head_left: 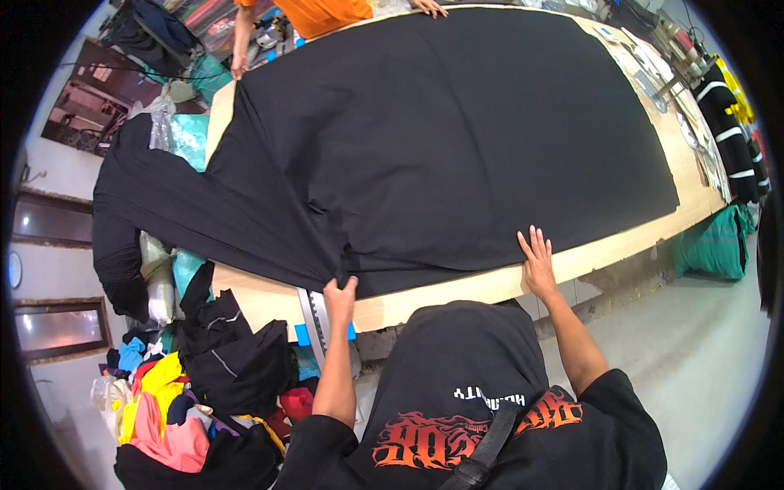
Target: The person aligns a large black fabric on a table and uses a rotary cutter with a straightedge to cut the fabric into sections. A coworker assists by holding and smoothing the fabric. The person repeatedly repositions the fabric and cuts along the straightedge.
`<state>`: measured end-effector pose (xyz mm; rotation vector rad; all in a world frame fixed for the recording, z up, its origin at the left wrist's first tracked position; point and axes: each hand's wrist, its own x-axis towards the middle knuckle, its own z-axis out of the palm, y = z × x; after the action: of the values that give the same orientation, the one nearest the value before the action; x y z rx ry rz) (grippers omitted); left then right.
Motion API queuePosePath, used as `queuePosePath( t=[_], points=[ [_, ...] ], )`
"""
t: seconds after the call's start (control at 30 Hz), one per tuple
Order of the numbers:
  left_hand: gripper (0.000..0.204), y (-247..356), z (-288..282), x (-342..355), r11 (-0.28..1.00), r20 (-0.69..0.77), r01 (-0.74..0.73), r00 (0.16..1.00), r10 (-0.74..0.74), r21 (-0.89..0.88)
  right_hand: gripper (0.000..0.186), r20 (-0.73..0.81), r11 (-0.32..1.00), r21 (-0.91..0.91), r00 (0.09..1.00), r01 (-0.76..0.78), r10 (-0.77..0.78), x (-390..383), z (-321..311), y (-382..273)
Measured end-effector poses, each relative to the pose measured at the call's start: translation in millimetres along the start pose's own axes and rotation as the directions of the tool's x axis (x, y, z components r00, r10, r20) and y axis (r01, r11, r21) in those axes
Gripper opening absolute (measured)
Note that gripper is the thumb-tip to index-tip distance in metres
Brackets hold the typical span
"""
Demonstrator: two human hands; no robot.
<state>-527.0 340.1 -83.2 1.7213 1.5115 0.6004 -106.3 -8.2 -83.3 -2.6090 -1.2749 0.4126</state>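
Observation:
A wide sheet of black fabric [539, 114] covers most of the table, smooth on the right and wrinkled toward the left. Its left part is gathered and trails off the table's left end. My left hand [340, 302] is closed on the near edge of the fabric, close to a metal strip. Fingers spread, my right hand [536, 260] lies flat at the near edge, its fingertips touching the fabric. Across the table, a person in an orange shirt has one hand [238, 67] at the fabric's far left corner and another hand [429, 7] on the far edge.
The light wooden table [392, 310] shows along its near rim. A metal strip with blue ends [314, 322] crosses its near left edge. Colourful cloth [167, 425] is heaped at lower left. Papers and tools [653, 86] lie at the right end, beside a green sack [712, 245].

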Motion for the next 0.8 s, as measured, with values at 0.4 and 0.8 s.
queuePosePath(
  t=[0.4, 0.8],
  points=[
    [0.054, -28, -19, -5, 0.903, 0.157, -0.186, 0.978, 0.134, 0.388, 0.085, -0.075, 0.998, 0.007, 0.995, 0.06, -0.059, -1, 2, 0],
    [0.026, -111, -310, 95, 0.138, 0.197, -0.212, 0.974, 0.115, 0.967, 0.09, 0.014, 0.997, -0.067, 1.0, 0.024, -0.024, 1, 0, 0]
  ],
)
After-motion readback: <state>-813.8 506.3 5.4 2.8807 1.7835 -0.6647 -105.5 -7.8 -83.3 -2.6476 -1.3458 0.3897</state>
